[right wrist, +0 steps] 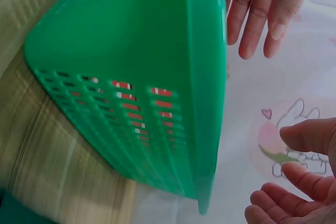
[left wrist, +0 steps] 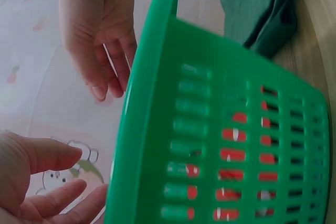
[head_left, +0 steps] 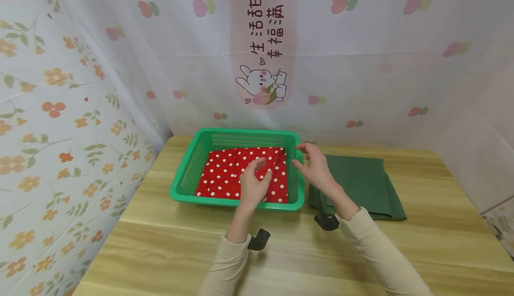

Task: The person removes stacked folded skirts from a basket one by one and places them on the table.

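The spotted red cloth (head_left: 221,175) lay in the green basket (head_left: 249,131). The left hand (head_left: 253,185) and right hand (head_left: 319,168) held nothing, fingers bent but wide. A quick swing could have bumped the basket; how near was hard to tell.

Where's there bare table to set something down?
The table is bare in front of the basket, either side of the left sleeve, and right of the green cloth. It's crowded between basket and green cloth, with the right hand near, and inside the basket, where the red cloth lies.
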The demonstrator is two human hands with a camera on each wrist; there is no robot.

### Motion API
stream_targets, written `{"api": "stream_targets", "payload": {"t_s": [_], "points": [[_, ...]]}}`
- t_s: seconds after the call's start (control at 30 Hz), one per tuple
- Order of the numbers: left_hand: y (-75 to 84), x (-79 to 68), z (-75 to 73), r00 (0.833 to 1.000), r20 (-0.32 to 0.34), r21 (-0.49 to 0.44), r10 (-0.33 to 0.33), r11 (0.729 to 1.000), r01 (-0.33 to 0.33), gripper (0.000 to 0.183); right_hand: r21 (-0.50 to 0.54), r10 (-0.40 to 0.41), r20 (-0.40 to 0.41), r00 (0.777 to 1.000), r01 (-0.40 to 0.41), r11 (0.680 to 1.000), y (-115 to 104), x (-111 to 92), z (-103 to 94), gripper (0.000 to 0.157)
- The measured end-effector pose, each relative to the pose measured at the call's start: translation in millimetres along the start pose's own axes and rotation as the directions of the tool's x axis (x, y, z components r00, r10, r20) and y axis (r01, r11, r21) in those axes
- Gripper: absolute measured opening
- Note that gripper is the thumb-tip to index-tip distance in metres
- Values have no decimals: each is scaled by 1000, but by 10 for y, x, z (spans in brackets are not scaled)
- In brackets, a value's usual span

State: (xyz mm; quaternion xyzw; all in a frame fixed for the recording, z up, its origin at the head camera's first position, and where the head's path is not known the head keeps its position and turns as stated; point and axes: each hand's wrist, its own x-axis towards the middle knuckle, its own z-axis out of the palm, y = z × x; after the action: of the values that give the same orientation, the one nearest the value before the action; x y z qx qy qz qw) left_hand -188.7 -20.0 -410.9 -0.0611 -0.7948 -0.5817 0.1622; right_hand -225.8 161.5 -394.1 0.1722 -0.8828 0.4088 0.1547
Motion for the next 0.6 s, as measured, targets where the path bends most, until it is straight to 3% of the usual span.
{"api": "stream_targets", "payload": {"t_s": [0.23, 0.6], "points": [[-84, 32, -169, 999, -52, 17, 6, 1000, -6, 39, 18, -16, 41, 999, 15, 1000, -92, 67, 91, 38], [-200, 32, -466, 992, -118, 126, -44, 990, 59, 41, 42, 1, 111, 994, -6, 999, -146, 173, 178, 38]]}}
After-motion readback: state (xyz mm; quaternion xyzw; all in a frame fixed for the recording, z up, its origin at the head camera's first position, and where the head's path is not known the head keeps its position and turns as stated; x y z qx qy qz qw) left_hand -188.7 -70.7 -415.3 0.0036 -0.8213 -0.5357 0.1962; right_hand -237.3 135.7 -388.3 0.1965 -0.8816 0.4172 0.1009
